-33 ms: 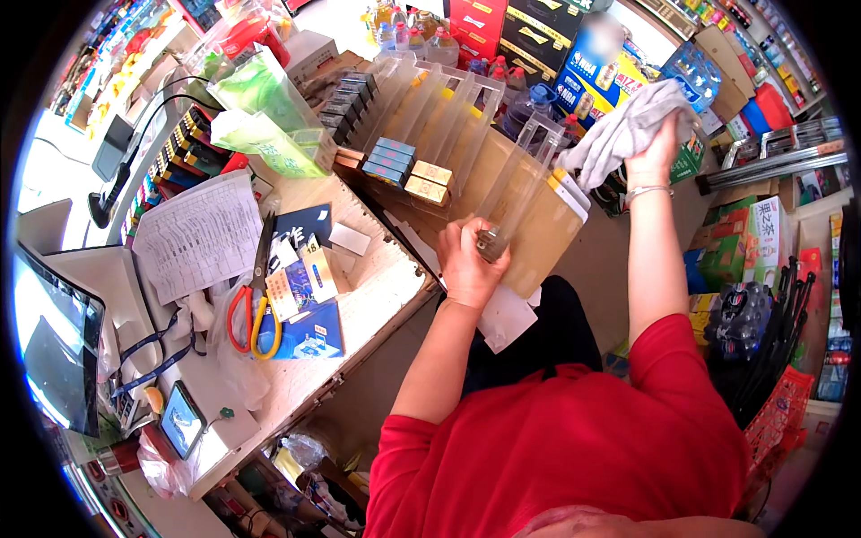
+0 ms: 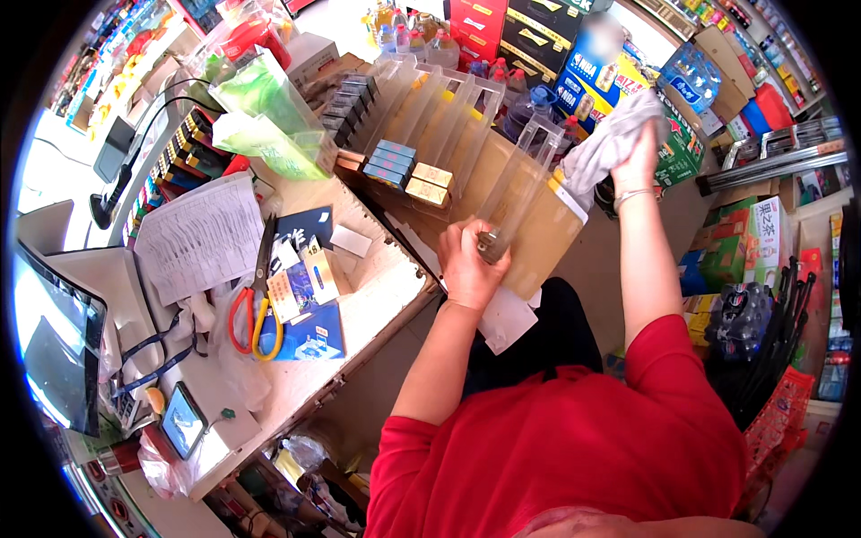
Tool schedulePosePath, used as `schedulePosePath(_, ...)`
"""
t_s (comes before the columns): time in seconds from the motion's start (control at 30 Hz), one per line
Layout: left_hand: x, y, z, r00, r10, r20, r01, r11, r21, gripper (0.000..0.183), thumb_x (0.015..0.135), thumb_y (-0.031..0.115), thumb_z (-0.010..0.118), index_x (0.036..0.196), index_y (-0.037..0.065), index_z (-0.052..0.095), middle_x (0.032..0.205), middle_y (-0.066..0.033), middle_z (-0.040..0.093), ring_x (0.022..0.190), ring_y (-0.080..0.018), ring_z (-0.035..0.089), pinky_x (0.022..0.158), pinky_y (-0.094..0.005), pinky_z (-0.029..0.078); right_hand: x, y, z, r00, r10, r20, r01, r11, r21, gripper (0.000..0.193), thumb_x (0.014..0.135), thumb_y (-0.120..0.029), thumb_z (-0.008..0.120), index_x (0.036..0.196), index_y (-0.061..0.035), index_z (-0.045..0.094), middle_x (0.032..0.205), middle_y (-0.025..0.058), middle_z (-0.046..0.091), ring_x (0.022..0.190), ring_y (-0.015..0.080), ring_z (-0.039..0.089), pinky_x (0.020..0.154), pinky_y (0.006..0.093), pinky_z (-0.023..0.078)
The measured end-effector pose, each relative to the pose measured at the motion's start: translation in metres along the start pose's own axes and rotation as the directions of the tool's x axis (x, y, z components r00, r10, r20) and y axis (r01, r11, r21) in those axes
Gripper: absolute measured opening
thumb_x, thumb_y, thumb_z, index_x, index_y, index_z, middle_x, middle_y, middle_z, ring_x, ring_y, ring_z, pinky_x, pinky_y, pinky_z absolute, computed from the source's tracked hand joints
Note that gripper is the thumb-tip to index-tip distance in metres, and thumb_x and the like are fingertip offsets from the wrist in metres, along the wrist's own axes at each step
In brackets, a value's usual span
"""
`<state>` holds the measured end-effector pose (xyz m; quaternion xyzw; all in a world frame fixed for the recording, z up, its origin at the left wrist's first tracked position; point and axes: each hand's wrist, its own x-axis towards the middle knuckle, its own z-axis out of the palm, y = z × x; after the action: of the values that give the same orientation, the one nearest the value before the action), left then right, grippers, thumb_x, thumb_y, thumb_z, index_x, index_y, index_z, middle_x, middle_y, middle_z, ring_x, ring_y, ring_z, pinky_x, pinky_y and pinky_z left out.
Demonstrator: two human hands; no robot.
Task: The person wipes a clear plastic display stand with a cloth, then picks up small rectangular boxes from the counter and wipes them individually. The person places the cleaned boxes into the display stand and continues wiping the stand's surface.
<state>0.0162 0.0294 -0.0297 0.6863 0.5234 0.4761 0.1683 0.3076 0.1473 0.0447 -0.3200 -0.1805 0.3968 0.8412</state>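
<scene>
My right hand (image 2: pixel 639 161) is closed round a grey-white cloth (image 2: pixel 605 142), held out at the far right. The cloth hangs over the right end of a tan display board (image 2: pixel 529 260) with clear plastic dividers (image 2: pixel 457 117) standing on it. At the board's near edge my left hand (image 2: pixel 473 267) makes a fist. A small, shiny, brownish end (image 2: pixel 489 242) shows at its thumb; its kind cannot be made out. Left of the dividers sit blue packs (image 2: pixel 388 163) and gold packs (image 2: pixel 430 185), with a row of dark packs (image 2: pixel 350 106) behind.
A worn white desk (image 2: pixel 377 291) at the left carries orange-and-yellow scissors (image 2: pixel 256 314), a written sheet (image 2: pixel 197 238), cards and a phone (image 2: pixel 183 420). A monitor (image 2: pixel 54 341) stands at far left. Bottles (image 2: pixel 421 45) and drink cases (image 2: pixel 538 40) are stacked beyond the board.
My right hand has moved a little to the left and nearer with the cloth, toward the board's end. My left hand stays in nearly the same place.
</scene>
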Motion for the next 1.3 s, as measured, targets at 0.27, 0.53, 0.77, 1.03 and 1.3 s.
schedulePosePath(0.27,0.001,0.001,0.001,1.0,0.012,0.016,-0.012,1.0,0.004,0.053,0.059,0.012,0.08,0.102,0.012,0.048,0.099,-0.0115,0.051,0.096,-0.0338,0.05,0.084,-0.0432,0.042,0.013,0.112,-0.048,0.928,0.191,0.321,0.097,0.708,-0.699,0.02,0.076,-0.01,0.073,0.093,-0.0039,0.064,0.086,0.0037,0.065,0.079,0.0113,0.061,0.07,0.0266,0.049)
schedulePosePath(0.53,-0.001,0.005,-0.003,0.999,-0.036,0.036,0.035,0.999,0.033,0.053,0.06,0.013,0.081,0.102,0.012,0.048,0.1,-0.0112,0.051,0.098,-0.0343,0.05,0.086,-0.0439,0.042,0.028,0.081,0.023,0.909,0.37,0.194,0.328,-0.344,-0.88,0.026,0.07,-0.008,0.062,0.095,-0.0024,0.065,0.089,0.0221,0.066,0.088,0.0335,0.066,0.073,0.0386,0.051)
schedulePosePath(0.77,0.001,0.011,-0.006,0.995,-0.075,0.07,0.074,0.997,0.027,0.053,0.059,0.012,0.081,0.102,0.011,0.049,0.101,-0.0106,0.05,0.098,-0.0335,0.05,0.085,-0.0424,0.044,0.021,0.055,0.061,0.741,0.611,0.279,0.654,-0.563,-0.505,0.016,0.081,-0.012,0.056,0.094,-0.0056,0.062,0.098,0.0166,0.067,0.096,0.0329,0.064,0.08,0.0408,0.051)
schedulePosePath(1.03,-0.002,0.007,-0.004,0.996,-0.07,0.056,0.069,0.997,0.019,0.053,0.059,0.012,0.081,0.1,0.01,0.049,0.1,-0.0111,0.051,0.099,-0.0337,0.049,0.087,-0.0421,0.043,0.027,0.056,0.054,0.813,0.488,0.318,0.545,-0.443,-0.712,0.044,0.076,-0.055,0.066,0.093,-0.0144,0.068,0.094,0.0125,0.068,0.09,0.0304,0.066,0.074,0.0407,0.051)
schedulePosePath(1.3,0.001,0.011,-0.005,0.99,-0.107,0.09,0.104,0.994,0.04,0.053,0.059,0.013,0.081,0.101,0.01,0.049,0.102,-0.0115,0.05,0.1,-0.0343,0.049,0.087,-0.0424,0.042,0.029,0.076,0.05,0.735,0.582,0.349,0.664,-0.513,-0.544,0.035,0.08,-0.038,0.065,0.097,-0.0071,0.068,0.097,0.0169,0.068,0.093,0.0327,0.065,0.078,0.0408,0.052)
